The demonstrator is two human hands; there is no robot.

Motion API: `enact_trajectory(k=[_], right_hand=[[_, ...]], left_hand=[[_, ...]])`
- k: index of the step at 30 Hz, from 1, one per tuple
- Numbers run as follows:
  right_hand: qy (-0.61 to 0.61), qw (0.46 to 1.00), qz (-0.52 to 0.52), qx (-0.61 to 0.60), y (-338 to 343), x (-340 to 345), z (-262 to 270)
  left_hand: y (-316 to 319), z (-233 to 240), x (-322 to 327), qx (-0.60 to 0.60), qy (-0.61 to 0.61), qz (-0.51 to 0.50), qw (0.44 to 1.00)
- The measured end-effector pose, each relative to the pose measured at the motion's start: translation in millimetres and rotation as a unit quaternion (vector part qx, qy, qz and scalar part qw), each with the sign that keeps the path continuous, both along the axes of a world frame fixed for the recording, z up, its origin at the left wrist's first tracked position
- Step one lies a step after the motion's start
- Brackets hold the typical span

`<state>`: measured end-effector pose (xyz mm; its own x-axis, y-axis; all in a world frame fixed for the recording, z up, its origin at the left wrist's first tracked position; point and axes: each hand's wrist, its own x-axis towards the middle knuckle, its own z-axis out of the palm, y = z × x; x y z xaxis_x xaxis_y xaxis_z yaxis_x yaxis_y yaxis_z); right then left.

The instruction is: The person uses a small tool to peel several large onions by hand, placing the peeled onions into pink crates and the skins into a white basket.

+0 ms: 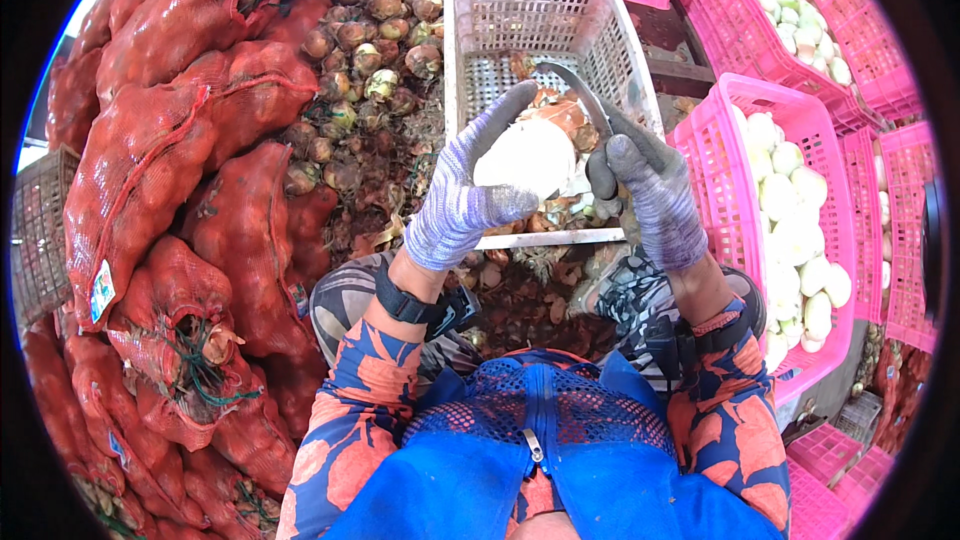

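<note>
A peeled white onion [526, 158] lies in my left hand [476, 180], gloved in grey and purple knit, with the thumb below it and the fingers around its far left side. My right hand [649, 191], in a matching glove, grips a knife with a curved blade [581, 94]; most of its handle is hidden by the fingers. The blade points up and to the left, just beyond the onion. Both hands are above the near part of a white plastic crate [460, 37], which holds brown onion skins [564, 120] and pale scraps.
Unpeeled onions [382, 82] cover the ground at the far left. Red mesh sacks of onions [142, 187] are piled along the left. A pink crate [720, 165] of peeled onions [795, 232] stands close on the right, with more pink crates [750, 22] beyond it.
</note>
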<state>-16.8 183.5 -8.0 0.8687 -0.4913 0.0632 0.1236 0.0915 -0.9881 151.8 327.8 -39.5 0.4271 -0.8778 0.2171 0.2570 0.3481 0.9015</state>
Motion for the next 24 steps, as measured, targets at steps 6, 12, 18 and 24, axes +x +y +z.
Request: enact_trajectory(k=[6,12,18,24], right_hand=[[0.013,0.984,0.07,-0.164,1.1,-7.2,3.8],[-0.025,0.933,0.049,-0.355,2.1,-3.5,-2.1],[0.017,0.91,-0.015,-0.414,11.0,3.5,-3.8],[0.034,0.991,0.086,-0.101,-0.1,-6.5,9.5]], left_hand=[[-0.7,0.0,3.7,0.058,-0.019,0.013,0.998],[1.3,6.3,2.1,0.08,-0.113,0.016,0.99],[4.8,8.5,0.5,0.091,-0.082,-0.011,0.992],[7.5,9.2,10.0,0.032,-0.185,-0.02,0.982]])
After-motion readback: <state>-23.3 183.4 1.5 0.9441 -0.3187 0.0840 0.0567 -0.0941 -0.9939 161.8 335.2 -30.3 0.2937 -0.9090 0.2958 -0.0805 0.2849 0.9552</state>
